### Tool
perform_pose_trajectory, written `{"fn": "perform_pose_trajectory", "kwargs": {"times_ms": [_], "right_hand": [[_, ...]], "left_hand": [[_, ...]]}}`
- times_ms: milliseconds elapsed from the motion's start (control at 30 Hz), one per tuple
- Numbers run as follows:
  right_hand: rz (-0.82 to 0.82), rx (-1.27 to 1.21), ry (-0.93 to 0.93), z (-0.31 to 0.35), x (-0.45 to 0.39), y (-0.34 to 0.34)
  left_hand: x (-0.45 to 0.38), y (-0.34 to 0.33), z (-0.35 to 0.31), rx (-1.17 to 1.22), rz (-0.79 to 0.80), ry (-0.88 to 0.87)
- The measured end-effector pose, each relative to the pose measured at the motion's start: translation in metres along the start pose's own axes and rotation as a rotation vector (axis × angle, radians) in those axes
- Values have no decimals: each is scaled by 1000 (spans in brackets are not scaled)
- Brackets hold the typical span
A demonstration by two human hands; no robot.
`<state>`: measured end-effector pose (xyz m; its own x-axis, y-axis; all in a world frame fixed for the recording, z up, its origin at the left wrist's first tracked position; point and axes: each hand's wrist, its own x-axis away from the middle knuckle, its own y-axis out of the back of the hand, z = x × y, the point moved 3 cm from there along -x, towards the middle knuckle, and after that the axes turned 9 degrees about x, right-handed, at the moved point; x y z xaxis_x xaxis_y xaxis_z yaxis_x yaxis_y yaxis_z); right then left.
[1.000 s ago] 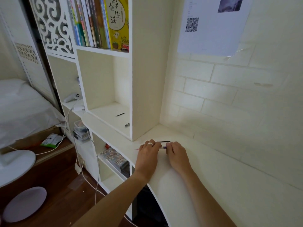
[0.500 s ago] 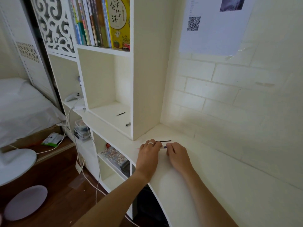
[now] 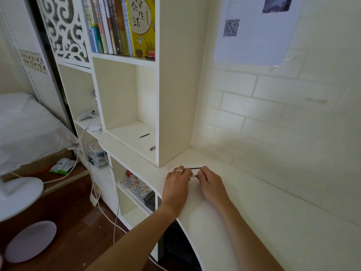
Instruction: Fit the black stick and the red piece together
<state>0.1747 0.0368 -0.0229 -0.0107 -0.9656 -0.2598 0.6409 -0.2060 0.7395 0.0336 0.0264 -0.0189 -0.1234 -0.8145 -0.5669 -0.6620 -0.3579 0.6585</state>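
Head view. We are looking down at a white bench (image 3: 244, 222) set against a tiled wall, with both hands working side by side near the foot of the shelf unit (image 3: 175, 94).

We are holding a thin clear pen (image 3: 193, 176) level, just above the bench surface. The left hand (image 3: 176, 183), wearing a ring, is curled round one end of it; the right hand (image 3: 212, 185) is pinching the other end with curled fingers. A pink tip is showing past the left hand. A thin black rod (image 3: 195, 168), possibly a refill, is lying on the bench just beyond the knuckles, apart from the pen.

Progress, as a judgement: we are in the middle of taking the pen apart or putting it together. The black rod is outside the barrel, so the work is not finished. A second thin black rod (image 3: 144, 135) and a dark pen cap or pen end (image 3: 152, 147) are lying in the open shelf compartment, untouched.

Limits of the view: the fingers are covering most of the pen, so we cannot tell whether its halves are joined or separated. The fingertips themselves are hidden behind the knuckles. The lower compartments are showing only partly.
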Motion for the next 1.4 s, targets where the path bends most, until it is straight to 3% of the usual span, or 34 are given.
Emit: {"fn": "perform_pose_trajectory", "kwargs": {"times_ms": [400, 900, 1233, 1400], "right_hand": [[62, 151, 38, 0, -1, -3], [125, 165, 16, 2, 0, -1], [-145, 119, -34, -4, -1, 0], [-120, 166, -35, -5, -2, -1]], "left_hand": [[2, 7, -7, 7, 4, -70], [0, 3, -11, -18, -30, -164], [-3, -11, -2, -135, 90, -67], [-1, -9, 1, -94, 109, -20]]}}
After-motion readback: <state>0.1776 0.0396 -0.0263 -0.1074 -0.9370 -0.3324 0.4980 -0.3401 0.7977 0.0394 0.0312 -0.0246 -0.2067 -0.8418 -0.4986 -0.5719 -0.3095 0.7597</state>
